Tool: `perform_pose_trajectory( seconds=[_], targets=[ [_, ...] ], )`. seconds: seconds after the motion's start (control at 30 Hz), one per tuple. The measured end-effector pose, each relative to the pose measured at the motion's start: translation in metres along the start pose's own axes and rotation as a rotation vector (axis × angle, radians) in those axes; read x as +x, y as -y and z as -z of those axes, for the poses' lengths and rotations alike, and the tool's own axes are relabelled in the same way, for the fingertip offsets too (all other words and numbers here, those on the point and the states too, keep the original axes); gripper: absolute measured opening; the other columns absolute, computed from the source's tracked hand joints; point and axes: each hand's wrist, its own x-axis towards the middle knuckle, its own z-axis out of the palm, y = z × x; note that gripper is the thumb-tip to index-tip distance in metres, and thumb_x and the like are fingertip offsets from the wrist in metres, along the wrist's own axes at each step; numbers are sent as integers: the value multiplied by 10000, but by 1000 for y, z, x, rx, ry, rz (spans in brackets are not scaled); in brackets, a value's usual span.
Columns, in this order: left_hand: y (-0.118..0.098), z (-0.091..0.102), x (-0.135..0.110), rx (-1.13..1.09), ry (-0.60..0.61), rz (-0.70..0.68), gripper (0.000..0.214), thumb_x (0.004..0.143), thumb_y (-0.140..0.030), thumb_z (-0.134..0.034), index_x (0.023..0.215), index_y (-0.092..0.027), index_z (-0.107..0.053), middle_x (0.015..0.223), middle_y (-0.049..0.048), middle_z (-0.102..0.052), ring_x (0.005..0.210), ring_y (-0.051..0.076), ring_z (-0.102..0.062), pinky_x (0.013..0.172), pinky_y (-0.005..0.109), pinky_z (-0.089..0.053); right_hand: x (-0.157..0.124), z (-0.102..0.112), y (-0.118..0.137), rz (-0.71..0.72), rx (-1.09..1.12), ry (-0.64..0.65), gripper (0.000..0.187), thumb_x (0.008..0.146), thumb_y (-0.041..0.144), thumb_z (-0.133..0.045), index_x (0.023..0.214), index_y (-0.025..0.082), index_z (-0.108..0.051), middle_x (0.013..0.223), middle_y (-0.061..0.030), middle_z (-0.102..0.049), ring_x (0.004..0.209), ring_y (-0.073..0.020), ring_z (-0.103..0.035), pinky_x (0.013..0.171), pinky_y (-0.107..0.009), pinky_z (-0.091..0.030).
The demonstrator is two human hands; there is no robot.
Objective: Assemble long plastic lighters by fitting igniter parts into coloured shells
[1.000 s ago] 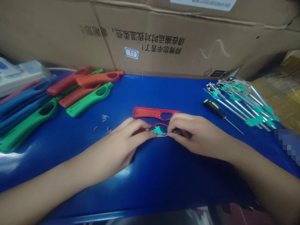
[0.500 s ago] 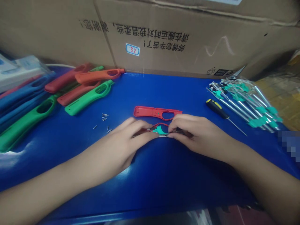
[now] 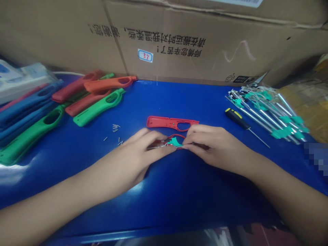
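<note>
My left hand [image 3: 143, 148] is closed on the left part of a red lighter shell half [image 3: 181, 136], with its thumb by a green trigger [image 3: 176, 141]. The trigger belongs to an inner lighter assembly that now lies in the shell's ring-shaped opening. My right hand [image 3: 210, 141] pinches the assembly's rod at the right end, and its fingers hide most of that end. Just behind the hands lies a second red shell half [image 3: 169, 123], hollow side up and apart from the one I hold.
Several small screws [image 3: 115, 127] lie left of my hands. Green, red, orange and blue lighter shells [image 3: 98, 106] are heaped at the left. To the right are a black-and-yellow screwdriver [image 3: 237, 118] and several metal-tube assemblies [image 3: 266, 114]. A cardboard box [image 3: 164, 68] stands behind the blue table [image 3: 179, 201].
The green trigger has settled lower into the red shell half, and more of the red rim shows around it. Both hands stay nearly in place.
</note>
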Motion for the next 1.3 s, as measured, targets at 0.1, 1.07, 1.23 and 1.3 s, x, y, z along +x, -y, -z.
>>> perform_pose_trajectory(
  seconds=[0.1,1.07,1.23,1.3],
  targets=[
    [-1,0,1,3,-2,3,555,988,-10,-404,1443,-275,-579,1351,103,-551,1200,232,-514,1008,390,-525,2,1,1,-33,108,-22,135,997,212,-599,917,205,-708,937,-29,-683,857,-150,-640,751,-284,-474],
    [-1,0,0,6,-24,-4,534,977,4,-429,1418,-238,-608,1332,112,-564,1209,239,-521,1007,386,-520,-2,2,10,-20,-202,79,237,1045,224,-496,997,198,-727,1016,-36,-676,818,-164,-653,682,-301,-456],
    [1,-1,-1,-18,-34,3,517,978,-13,-440,1414,-236,-604,1335,105,-573,1207,240,-531,1022,398,-511,-1,5,13,-48,-185,109,242,1042,192,-495,999,194,-733,1002,-29,-680,851,-172,-667,710,-305,-464],
    [2,-1,-1,-32,-37,1,506,979,-18,-440,1402,-238,-612,1325,101,-577,1203,236,-535,1019,389,-508,0,5,15,-59,-195,122,233,1040,193,-500,994,193,-728,987,-24,-676,844,-174,-664,701,-307,-458]
  ],
)
